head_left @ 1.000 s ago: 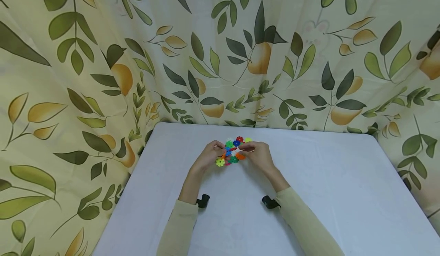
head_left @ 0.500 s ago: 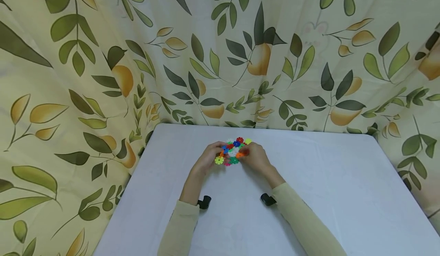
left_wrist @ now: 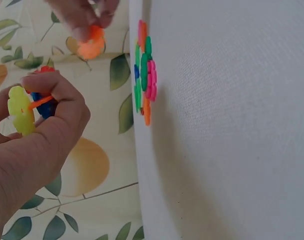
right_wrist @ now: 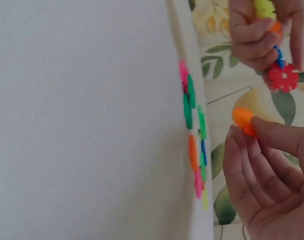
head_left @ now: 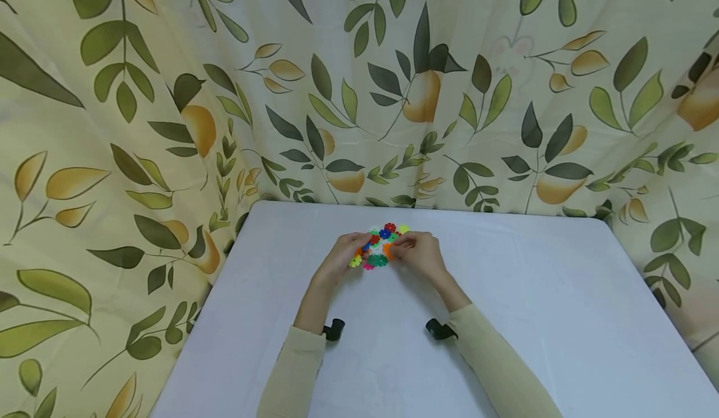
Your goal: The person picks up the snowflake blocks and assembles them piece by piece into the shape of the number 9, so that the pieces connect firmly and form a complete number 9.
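My left hand (head_left: 340, 257) holds a short chain of joined snowflake-shaped plastic discs. In the left wrist view a yellow disc (left_wrist: 22, 111) stands at the near end with an orange one (left_wrist: 41, 102) slotted into it. A blue disc (right_wrist: 278, 56) and a red disc (right_wrist: 284, 77) follow at the far end in the right wrist view. My right hand (head_left: 422, 253) pinches a single orange disc (right_wrist: 243, 120) between thumb and fingertips, apart from the chain. Beneath both hands, several loose discs lie on the table, among them a dark green disc (head_left: 377, 260) and a blue disc (head_left: 384, 234).
A white-covered table (head_left: 533, 312) extends around the hands. Behind it hangs a leaf-and-fruit-patterned curtain (head_left: 359, 93), close to the table's far edge. Black wrist cameras (head_left: 335, 329) sit at both forearms.
The right hand dipped to the loose discs and has drawn back slightly with an orange disc. The red disc that was between the hands is now at the end of the left hand's chain.
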{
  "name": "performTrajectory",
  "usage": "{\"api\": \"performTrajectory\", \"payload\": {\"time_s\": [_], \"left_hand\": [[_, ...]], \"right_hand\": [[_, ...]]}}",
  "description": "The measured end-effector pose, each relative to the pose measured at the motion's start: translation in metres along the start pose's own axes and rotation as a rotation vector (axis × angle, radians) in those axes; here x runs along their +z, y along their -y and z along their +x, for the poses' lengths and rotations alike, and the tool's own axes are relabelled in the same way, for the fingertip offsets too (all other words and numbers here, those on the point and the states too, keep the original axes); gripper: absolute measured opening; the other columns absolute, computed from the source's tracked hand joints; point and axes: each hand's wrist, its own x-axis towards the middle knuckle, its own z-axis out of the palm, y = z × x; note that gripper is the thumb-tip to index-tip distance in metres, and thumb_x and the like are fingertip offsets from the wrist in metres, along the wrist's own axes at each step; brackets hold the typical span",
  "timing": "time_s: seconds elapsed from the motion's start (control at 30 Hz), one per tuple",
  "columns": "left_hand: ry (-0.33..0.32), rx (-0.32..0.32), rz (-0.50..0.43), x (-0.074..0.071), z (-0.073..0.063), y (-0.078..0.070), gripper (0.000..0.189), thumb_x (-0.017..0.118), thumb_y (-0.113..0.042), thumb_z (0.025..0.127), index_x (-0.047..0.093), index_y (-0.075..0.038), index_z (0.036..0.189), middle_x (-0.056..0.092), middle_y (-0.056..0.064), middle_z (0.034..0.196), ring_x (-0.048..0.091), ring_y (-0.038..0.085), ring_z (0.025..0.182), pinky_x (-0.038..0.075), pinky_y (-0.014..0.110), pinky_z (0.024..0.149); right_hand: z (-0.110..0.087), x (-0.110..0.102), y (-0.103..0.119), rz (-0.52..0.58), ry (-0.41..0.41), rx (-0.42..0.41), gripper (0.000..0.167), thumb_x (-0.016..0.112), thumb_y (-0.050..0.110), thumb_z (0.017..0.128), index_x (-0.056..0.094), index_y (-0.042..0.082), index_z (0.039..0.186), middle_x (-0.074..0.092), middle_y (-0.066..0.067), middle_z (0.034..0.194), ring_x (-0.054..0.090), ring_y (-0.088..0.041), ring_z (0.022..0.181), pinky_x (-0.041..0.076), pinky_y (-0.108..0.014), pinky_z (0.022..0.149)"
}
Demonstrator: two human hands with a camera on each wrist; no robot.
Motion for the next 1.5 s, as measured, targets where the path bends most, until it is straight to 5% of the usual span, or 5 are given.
{"api": "performTrajectory", "payload": {"time_s": [0.2, 0.6, 0.9, 1.3, 1.5], "left_hand": [[-0.008, 0.003, 0.016, 0.001, 0.0, 0.0, 0.035, 0.057, -0.033, 0.108, 0.063, 0.0, 0.118, 0.062, 0.019, 0.102, 0.058, 0.02, 0.08, 0.05, 0.026, 0.073], [-0.002, -0.006, 0.066, 0.001, 0.002, 0.001, 0.037, 0.062, -0.033, 0.106, 0.066, 0.001, 0.118, 0.061, 0.013, 0.097, 0.056, 0.019, 0.081, 0.047, 0.025, 0.07], [0.034, 0.01, 0.045, 0.004, 0.001, -0.001, 0.027, 0.058, -0.028, 0.108, 0.064, -0.002, 0.113, 0.061, 0.013, 0.097, 0.056, 0.017, 0.078, 0.049, 0.027, 0.072], [0.057, 0.029, -0.046, 0.007, 0.002, 0.001, 0.021, 0.061, -0.023, 0.107, 0.062, -0.003, 0.114, 0.06, 0.007, 0.094, 0.059, 0.017, 0.077, 0.053, 0.028, 0.073], [0.041, 0.013, -0.065, 0.006, 0.002, 0.004, 0.03, 0.066, -0.025, 0.105, 0.068, 0.0, 0.121, 0.071, 0.012, 0.109, 0.066, 0.022, 0.09, 0.057, 0.029, 0.082]], "right_hand": [[-0.004, -0.006, 0.016, 0.251, 0.009, 0.059, 0.021, 0.083, 0.014, 0.091, 0.074, -0.002, 0.103, 0.078, -0.014, 0.087, 0.078, -0.029, 0.077, 0.062, -0.05, 0.078], [-0.009, -0.013, 0.029, 0.381, 0.022, 0.052, 0.027, 0.079, 0.015, 0.095, 0.072, -0.006, 0.109, 0.078, -0.017, 0.092, 0.072, -0.052, 0.092, 0.058, -0.058, 0.084], [-0.01, -0.016, 0.032, 0.394, 0.006, 0.088, 0.032, 0.079, 0.017, 0.095, 0.071, -0.007, 0.114, 0.078, -0.019, 0.099, 0.079, -0.03, 0.082, 0.061, -0.048, 0.081], [-0.014, -0.014, 0.031, 0.467, 0.012, 0.097, 0.035, 0.079, 0.016, 0.095, 0.068, -0.01, 0.114, 0.078, -0.02, 0.098, 0.077, -0.041, 0.087, 0.062, -0.046, 0.08], [-0.016, -0.012, 0.03, 0.479, -0.015, 0.088, 0.03, 0.078, 0.012, 0.095, 0.069, -0.011, 0.112, 0.077, -0.022, 0.101, 0.079, -0.029, 0.081, 0.061, -0.05, 0.082]]}}
